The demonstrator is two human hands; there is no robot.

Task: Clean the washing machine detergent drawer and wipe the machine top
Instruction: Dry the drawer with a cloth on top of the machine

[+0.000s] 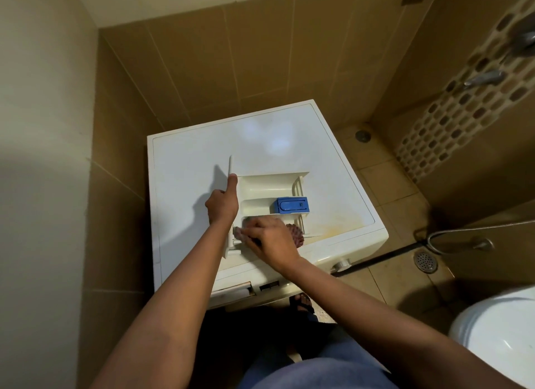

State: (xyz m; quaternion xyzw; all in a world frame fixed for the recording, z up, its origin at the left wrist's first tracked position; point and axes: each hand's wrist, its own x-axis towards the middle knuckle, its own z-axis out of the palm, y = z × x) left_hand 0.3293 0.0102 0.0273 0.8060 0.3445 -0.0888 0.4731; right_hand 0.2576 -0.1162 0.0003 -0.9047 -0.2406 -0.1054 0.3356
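The white detergent drawer (269, 186) lies on the washing machine top (202, 145), its front panel standing upright at the left. A blue insert (291, 205) sits in its middle compartment. My left hand (223, 204) grips the front panel, thumb up along it. My right hand (269, 239) presses a reddish-purple knobbly cloth (296, 234) into the drawer's nearest compartment; most of the cloth is hidden under the hand.
The machine stands in a tiled corner, walls close at left and back. Its empty drawer slot (233, 291) and a dial (341, 264) show on the front. A toilet (498, 330), floor drain (425, 262) and spray hose (463, 238) are at right.
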